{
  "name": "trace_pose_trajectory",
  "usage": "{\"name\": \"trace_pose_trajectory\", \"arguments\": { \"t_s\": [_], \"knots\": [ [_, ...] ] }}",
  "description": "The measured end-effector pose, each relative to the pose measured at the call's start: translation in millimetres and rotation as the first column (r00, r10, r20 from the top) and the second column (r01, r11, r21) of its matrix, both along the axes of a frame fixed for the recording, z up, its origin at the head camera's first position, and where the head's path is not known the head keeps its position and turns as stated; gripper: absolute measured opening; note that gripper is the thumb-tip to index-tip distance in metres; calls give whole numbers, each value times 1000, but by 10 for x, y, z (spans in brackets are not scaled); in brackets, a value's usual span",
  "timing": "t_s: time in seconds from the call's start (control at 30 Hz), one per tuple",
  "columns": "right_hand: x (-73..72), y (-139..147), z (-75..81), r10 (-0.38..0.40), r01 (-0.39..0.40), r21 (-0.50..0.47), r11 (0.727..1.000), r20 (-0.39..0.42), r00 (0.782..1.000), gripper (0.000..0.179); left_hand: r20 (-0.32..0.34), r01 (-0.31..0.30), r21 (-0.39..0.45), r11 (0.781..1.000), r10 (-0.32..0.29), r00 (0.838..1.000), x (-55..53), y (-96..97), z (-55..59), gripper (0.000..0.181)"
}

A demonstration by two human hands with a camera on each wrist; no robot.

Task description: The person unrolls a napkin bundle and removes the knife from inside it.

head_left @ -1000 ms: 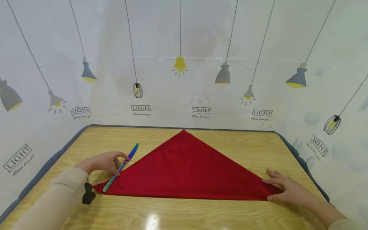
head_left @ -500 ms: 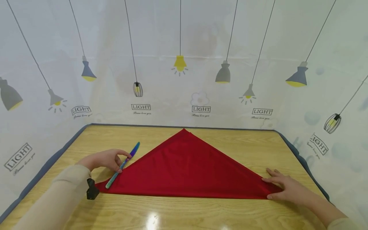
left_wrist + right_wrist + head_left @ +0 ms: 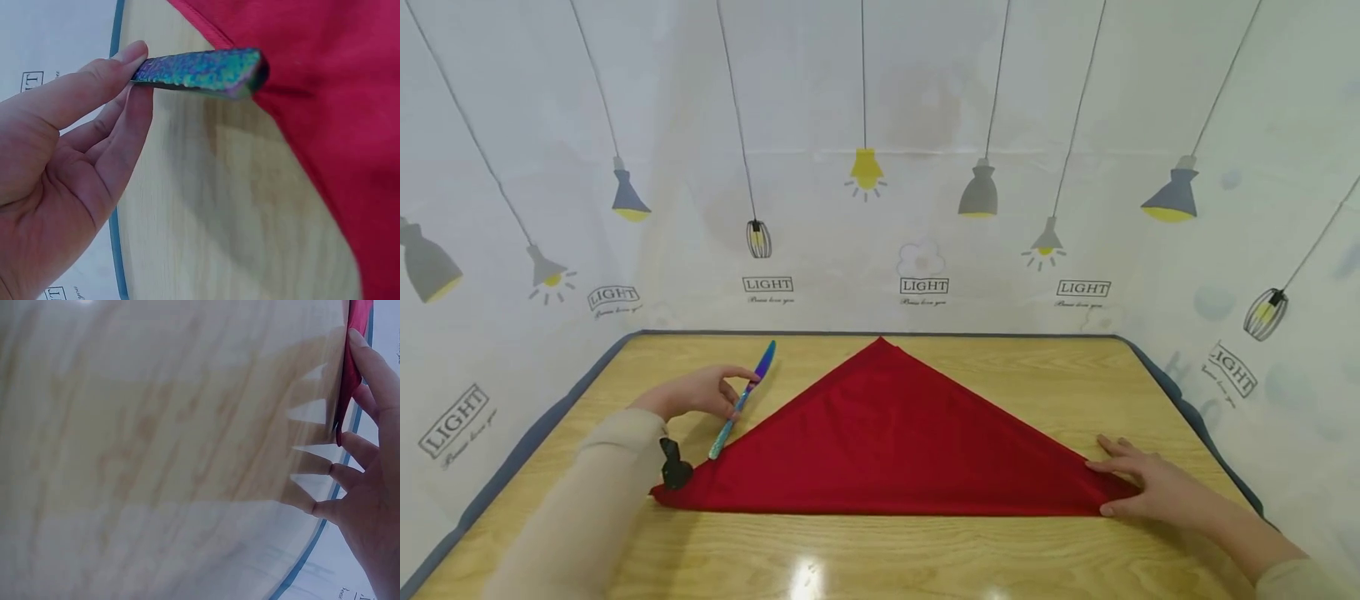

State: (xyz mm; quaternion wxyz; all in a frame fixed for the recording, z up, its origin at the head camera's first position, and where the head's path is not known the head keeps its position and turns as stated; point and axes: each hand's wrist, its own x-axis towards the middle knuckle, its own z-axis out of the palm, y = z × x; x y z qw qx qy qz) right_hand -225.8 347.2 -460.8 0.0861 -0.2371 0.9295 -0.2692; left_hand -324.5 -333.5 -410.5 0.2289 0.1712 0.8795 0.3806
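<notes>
A red cloth folded into a triangle lies on the table, its point away from me and its long edge nearest. My left hand pinches a table knife between thumb and fingers, beside the cloth's left slope. The knife's blade is shiny blue-purple and points away. In the left wrist view the textured handle sticks out past the fingertips, its end overlapping the cloth's edge. My right hand rests on the cloth's right corner with spread fingers, partly hiding it; the right wrist view shows the thumb against the red fabric.
The wooden table has a dark blue edging along its back and sides. Behind it hangs a white sheet printed with lamps. A black wrist mount on the left wrist overlaps the cloth's left corner.
My left hand has carried the knife forward and to the right, off the cloth's left corner and along its slope. The right hand has stayed on the cloth's right corner.
</notes>
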Motion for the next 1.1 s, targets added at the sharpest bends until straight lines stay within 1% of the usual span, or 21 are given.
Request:
{"name": "trace_pose_trajectory", "arguments": {
  "t_s": [0.1, 0.17, 0.3, 0.4, 0.63, 0.73, 0.9, 1.1],
  "knots": [
    [-15, 17, 10, 7, -7, 5, 1000, -14, 1000, 59, -18, -22, -16, 1000, 21, 1000, -119, 35, 3, 68],
    [-8, 19, 0, 11, -11, 9, 1000, -14, 1000, 59, -15, -43, -27, 999, 43, 999, -180, 40, -36, 68],
    [12, 22, -13, 2, -2, 15, 1000, -12, 1000, 60, -14, -49, -43, 998, 49, 999, -296, 46, -98, 68],
    [17, 26, -6, 3, -3, 15, 1000, -10, 1000, 60, -21, -47, -67, 997, 46, 999, -362, 49, -119, 68],
    [-13, 25, 29, 26, -26, 7, 1000, -24, 999, 58, -50, -55, -153, 987, 48, 998, -436, 36, -137, 69],
    [-21, 28, 33, 24, -23, 10, 1000, -10, 1000, 58, -61, -60, -185, 981, 49, 997, -460, 37, -154, 69],
    [-20, 33, 39, 22, -22, 9, 1000, -2, 1000, 59, -83, -43, -214, 976, 26, 996, -494, 48, -160, 70],
    [-22, 44, 29, 5, -5, 6, 1000, 12, 1000, 61, -90, -44, -235, 971, 23, 996, -509, 74, -171, 69]
  ]
}}
